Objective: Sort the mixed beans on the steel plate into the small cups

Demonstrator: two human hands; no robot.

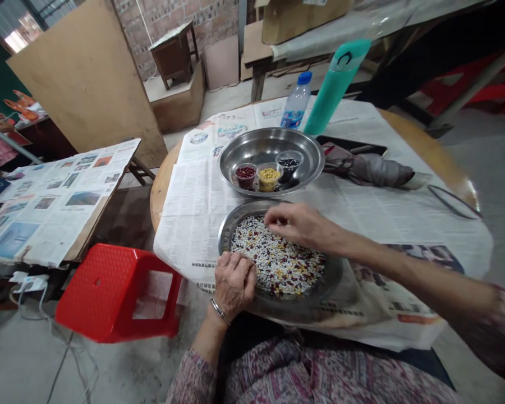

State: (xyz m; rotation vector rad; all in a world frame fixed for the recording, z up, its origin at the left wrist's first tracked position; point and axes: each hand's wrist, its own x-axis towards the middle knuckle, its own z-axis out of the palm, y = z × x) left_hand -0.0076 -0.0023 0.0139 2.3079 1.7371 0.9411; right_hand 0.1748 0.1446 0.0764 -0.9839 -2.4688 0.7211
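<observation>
A round steel plate (pixel 231 227) holds a flat layer of mixed white, dark red and yellow beans (pixel 278 258). My right hand (pixel 297 221) hovers over the upper part of the mix, its thumb and fingertips pinched close together. Whether they hold a bean is too small to tell. My left hand (pixel 234 283), with a metal bangle (pixel 219 311) on the wrist, rests on the near-left part of the plate, its fingers curled out of sight. Beyond sits a second steel plate (pixel 271 143) bearing small clear cups of red beans (pixel 246 176), yellow grains (pixel 269 177) and black beans (pixel 288 166).
Newspaper (pixel 185 224) covers the round wooden table (pixel 429 148). At the far side stand a teal bottle (pixel 336 87) and a plastic water bottle (pixel 297 101). A folded grey umbrella (pixel 370 171) lies to the right. A red plastic stool (pixel 118 292) stands at the left.
</observation>
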